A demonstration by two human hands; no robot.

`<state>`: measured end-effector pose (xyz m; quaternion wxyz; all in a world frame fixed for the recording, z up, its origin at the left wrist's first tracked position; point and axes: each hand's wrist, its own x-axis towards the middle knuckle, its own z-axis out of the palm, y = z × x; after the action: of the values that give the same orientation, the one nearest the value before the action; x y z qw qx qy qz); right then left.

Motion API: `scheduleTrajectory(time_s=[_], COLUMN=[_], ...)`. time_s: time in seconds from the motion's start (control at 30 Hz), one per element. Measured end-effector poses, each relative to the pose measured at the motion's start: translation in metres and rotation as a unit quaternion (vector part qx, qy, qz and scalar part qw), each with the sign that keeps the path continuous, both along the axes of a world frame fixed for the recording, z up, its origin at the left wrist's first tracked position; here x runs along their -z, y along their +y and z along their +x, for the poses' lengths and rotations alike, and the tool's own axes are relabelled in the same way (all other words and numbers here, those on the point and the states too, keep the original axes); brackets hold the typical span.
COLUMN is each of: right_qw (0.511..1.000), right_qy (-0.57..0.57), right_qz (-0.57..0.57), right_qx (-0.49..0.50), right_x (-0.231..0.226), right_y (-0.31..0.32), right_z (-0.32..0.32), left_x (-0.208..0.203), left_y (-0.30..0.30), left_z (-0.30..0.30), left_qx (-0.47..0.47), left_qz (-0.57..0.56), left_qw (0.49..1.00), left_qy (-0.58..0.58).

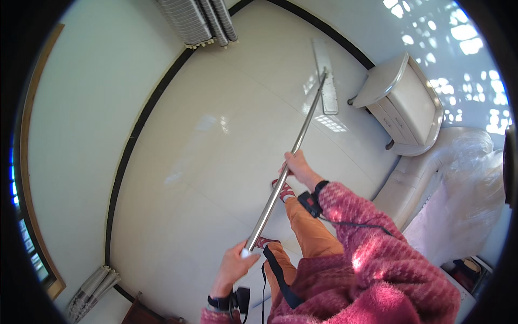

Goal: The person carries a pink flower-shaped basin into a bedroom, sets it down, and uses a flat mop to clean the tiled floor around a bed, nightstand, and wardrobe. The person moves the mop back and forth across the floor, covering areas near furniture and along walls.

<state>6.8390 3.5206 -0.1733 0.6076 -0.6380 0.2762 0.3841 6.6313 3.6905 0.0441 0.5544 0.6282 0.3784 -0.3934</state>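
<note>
A flat mop with a long metal pole (307,123) reaches from my hands out to the far right part of the floor. Its long, narrow, whitish head (328,97) lies flat on the pale tiles. My left hand (235,267) is closed round the pole's near end, by a white cap. Farther up, my right hand (297,165) wraps round the middle of the pole. Straps with small dark devices sit on both wrists.
A cream bedside cabinet (396,113) stands right of the mop head, beside a padded bed (415,173) covered with clear plastic. Striped curtains (197,21) hang at the far left wall. Dark skirting (132,135) edges the glossy floor. My feet (284,191) are below the pole.
</note>
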Motion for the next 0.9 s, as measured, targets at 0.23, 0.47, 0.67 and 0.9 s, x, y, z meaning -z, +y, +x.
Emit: scheduleTrajectory(time_s=[0.23, 0.47, 0.67, 0.9], right_qw=[0.997, 0.978, 0.912, 0.793], right_qy=[0.072, 0.140, 0.239, 0.346], right_qz=[-0.002, 0.100, 0.173, 0.197], right_qx=[0.004, -0.115, -0.286, -0.460], right_x=[-0.013, -0.064, -0.096, -0.161], right_y=[-0.036, 0.028, 0.109, 0.179], right_z=[-0.047, -0.217, -0.381, -0.552], left_x=[-0.011, -0.080, -0.164, -0.244], left_y=[-0.006, 0.015, -0.012, -0.089], left_z=[-0.023, -0.232, -0.409, -0.510], left_qx=[0.017, -0.148, -0.161, -0.423], left_qz=[-0.040, 0.035, 0.124, 0.208], left_qw=[0.998, 0.987, 0.947, 0.863], left_qy=[0.041, 0.058, 0.249, 0.183])
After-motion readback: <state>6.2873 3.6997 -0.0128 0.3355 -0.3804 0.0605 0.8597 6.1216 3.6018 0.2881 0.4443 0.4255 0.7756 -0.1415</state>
